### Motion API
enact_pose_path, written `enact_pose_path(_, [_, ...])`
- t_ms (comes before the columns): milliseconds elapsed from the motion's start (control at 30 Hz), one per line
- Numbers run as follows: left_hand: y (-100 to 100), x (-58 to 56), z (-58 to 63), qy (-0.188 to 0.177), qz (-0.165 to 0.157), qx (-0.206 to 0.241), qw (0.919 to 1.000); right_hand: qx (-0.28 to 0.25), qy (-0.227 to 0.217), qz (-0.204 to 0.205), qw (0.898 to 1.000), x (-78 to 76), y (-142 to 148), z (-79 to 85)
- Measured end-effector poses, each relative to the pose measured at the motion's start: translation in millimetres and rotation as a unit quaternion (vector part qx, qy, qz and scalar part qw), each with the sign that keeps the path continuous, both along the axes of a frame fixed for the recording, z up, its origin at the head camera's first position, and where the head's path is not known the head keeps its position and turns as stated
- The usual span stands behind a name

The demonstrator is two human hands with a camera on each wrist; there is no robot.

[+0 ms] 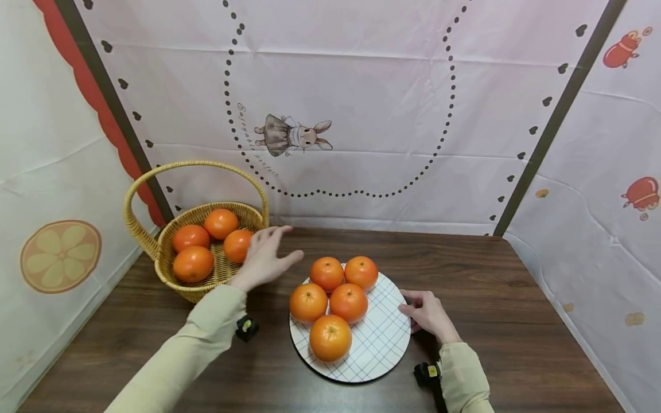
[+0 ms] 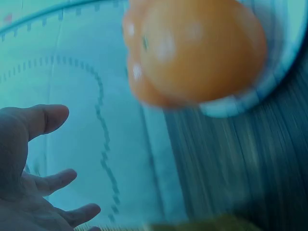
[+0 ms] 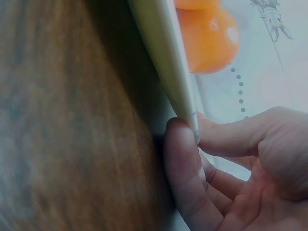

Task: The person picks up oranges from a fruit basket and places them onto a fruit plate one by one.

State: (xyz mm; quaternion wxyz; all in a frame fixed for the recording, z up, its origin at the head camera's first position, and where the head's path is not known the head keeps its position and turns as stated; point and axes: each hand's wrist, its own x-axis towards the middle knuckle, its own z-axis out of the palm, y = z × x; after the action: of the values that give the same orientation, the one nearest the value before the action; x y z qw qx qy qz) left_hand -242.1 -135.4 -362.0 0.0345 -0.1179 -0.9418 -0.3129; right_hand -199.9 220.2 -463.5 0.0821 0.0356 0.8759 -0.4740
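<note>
A round white plate [image 1: 382, 338] with a blue grid pattern carries several oranges [image 1: 330, 338] on its left and back parts. My right hand [image 1: 430, 314] pinches the plate's right rim; in the right wrist view the thumb and a finger [image 3: 185, 154] lie on either side of the edge. My left hand [image 1: 265, 258] is over the right rim of the wicker basket [image 1: 248, 213], fingers spread and nothing held. Several more oranges [image 1: 193, 264] lie in the basket, one partly hidden behind the left hand. The left wrist view is blurred, with the spread fingers [image 2: 50, 118] at its left.
The basket has a tall arched handle [image 1: 196, 163] and stands at the back left of the dark wooden table [image 1: 454, 258]. Printed cloth [image 1: 361, 103] hangs behind the table and along both sides. A small black device [image 1: 247, 328] sits at the left wrist, another [image 1: 426, 374] at the right.
</note>
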Motion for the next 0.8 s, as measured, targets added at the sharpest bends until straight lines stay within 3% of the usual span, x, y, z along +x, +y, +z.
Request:
enact_pose_path(167, [-38.8,-11.5,-5.3,-0.018,0.055,0.033,0.9978,0.000,0.000,-0.001,1.000,-0.5,0.6,-0.4])
enact_pose_path(333, [-60.9,-19.6,-15.6,-0.050,0.099,0.056,0.9923,-0.001,0.000,-0.001,1.000,0.1,1.0,-1.1])
enact_pose_path(600, [-76.0,-28.0,-30.7,-0.081,0.142,0.062,0.9846,-0.003,0.002,-0.001,1.000,0.9,0.4,-0.9])
enact_pose_path(800, [-79.6,-33.5,-37.4,-0.078,0.153,0.061,0.9833,-0.003,0.002,-0.001,1.000,1.1,-0.3,-0.8])
